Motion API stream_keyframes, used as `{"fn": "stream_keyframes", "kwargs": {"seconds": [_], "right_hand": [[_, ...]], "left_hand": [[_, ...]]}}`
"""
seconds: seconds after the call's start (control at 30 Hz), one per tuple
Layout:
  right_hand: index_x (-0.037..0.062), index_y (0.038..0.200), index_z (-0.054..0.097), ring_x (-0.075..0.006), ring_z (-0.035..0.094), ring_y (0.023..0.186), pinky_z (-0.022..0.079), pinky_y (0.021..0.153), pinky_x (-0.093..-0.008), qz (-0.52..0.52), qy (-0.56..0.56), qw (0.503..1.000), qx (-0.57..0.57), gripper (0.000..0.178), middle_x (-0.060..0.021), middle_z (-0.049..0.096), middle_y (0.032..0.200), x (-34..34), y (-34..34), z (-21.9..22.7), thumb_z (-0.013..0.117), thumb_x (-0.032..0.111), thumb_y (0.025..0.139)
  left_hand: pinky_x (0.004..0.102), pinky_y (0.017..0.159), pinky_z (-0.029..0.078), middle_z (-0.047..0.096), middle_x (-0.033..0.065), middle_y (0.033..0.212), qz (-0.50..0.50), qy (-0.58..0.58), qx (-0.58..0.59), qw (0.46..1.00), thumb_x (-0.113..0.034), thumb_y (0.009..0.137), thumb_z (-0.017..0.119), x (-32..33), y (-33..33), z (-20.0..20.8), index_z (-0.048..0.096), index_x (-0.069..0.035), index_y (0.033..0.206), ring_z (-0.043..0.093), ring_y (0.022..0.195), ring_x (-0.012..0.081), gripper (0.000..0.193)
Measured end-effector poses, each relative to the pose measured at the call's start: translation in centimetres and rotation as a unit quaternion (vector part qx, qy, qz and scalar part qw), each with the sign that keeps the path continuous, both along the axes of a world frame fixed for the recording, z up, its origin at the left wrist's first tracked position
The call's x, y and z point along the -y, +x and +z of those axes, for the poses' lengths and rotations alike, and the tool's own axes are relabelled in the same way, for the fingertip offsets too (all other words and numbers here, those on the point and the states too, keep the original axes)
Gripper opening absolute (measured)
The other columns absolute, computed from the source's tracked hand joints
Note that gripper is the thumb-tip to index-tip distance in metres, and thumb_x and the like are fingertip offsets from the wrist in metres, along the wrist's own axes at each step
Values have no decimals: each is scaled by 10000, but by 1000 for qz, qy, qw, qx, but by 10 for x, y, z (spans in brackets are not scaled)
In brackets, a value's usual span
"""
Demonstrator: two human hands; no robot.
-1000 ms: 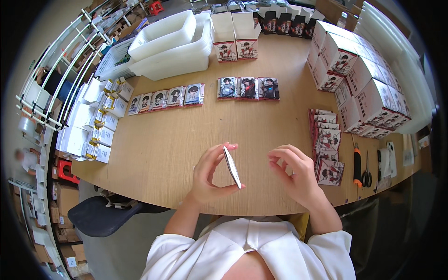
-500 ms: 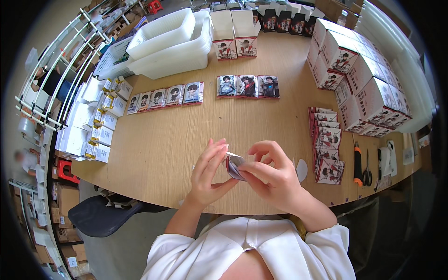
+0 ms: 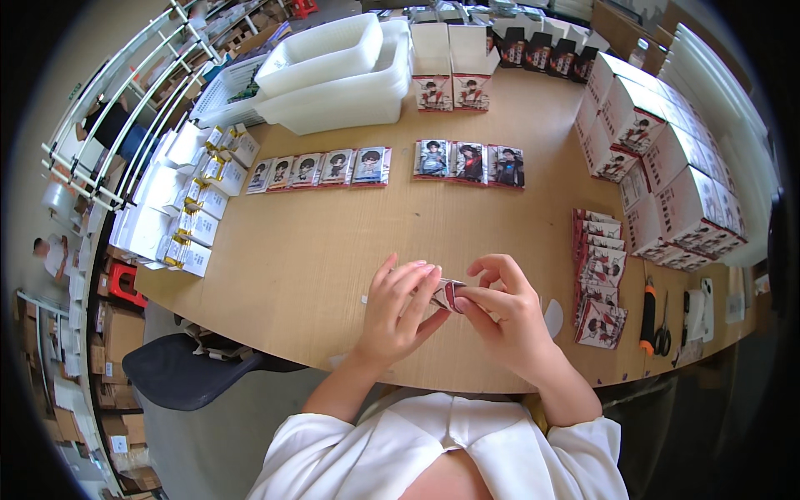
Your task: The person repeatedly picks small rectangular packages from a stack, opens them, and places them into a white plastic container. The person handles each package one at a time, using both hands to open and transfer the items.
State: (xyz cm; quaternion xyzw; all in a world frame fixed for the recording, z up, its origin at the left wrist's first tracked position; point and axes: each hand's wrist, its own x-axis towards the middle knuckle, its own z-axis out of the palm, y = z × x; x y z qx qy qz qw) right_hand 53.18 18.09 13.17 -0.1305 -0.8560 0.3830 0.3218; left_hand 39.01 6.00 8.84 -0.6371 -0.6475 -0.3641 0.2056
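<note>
Between both hands, above the near middle of the table, is a small red and white printed card packet (image 3: 447, 297). My left hand (image 3: 392, 312) wraps its fingers around the packet's left part and hides much of it. The thumb and forefinger of my right hand (image 3: 510, 315) pinch its right edge, the other fingers curled above. To the right lies an overlapping column of similar red and white packets (image 3: 602, 271). Farther off are a row of cards with small cartoon figures (image 3: 320, 169) and a row of three darker figure cards (image 3: 469, 163), both lying on packets.
White printed boxes (image 3: 667, 167) are stacked at the right, with an orange-handled tool (image 3: 647, 321) and scissors (image 3: 662, 337) nearer me. White plastic bins (image 3: 333, 104) stand at the back left. White cartons with gold-edged packs (image 3: 196, 212) line the left edge. Two open-lidded boxes (image 3: 452, 92) stand behind the cards.
The packet has turned: earlier a greyish side showed, now its red and white print does. My left fingers have come over its top. The whole view has shifted slightly.
</note>
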Motion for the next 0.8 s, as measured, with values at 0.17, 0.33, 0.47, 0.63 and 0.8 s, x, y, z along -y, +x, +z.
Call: {"fn": "stream_keyframes", "kwargs": {"seconds": [0.17, 0.33, 0.47, 0.63, 0.8], "right_hand": [[15, 863, 693, -177, 530, 722, 498, 573, -293, 15, -29, 999, -1, 149, -97, 538, 983, -2, -1, -4, 712, -15, 718], [17, 862, 697, -178, 534, 742, 504, 593, -292, 28, -26, 999, 18, 168, -95, 538, 976, -4, -2, 1, 714, -34, 702], [3, 861, 683, -198, 577, 762, 517, 628, -300, 35, -55, 998, 15, 166, -108, 542, 981, -5, -1, -1, 701, -54, 706], [-66, 896, 611, -203, 638, 886, 558, 754, -296, 50, -204, 977, -29, 101, -123, 555, 1010, -14, 6, 11, 623, -80, 797], [-106, 942, 573, -167, 623, 928, 565, 809, -285, 88, -448, 890, -17, 96, -111, 576, 1067, -32, 9, 19, 549, -23, 901]], "left_hand": [[521, 961, 407, 538, 102, 1165, -4, 0, 15, 1000, -174, 709, 776, 0, 2, -4, 526, -29, 1252, 568, 1059, 268, 615], [510, 942, 421, 545, 111, 1154, -6, 7, 11, 1000, -161, 728, 755, 2, 3, -5, 518, -20, 1266, 565, 1061, 267, 604], [477, 896, 452, 548, 115, 1130, -11, 11, 17, 1000, -167, 710, 769, 1, 4, -6, 518, -3, 1254, 570, 1020, 270, 621], [395, 804, 485, 555, 119, 1088, 33, 7, 59, 998, -229, 633, 830, -2, -1, -6, 528, 0, 1228, 577, 953, 279, 706], [331, 699, 516, 587, 111, 1005, 21, -26, 209, 977, -268, 583, 871, -1, 3, -1, 548, -25, 1200, 607, 865, 253, 738]]}}
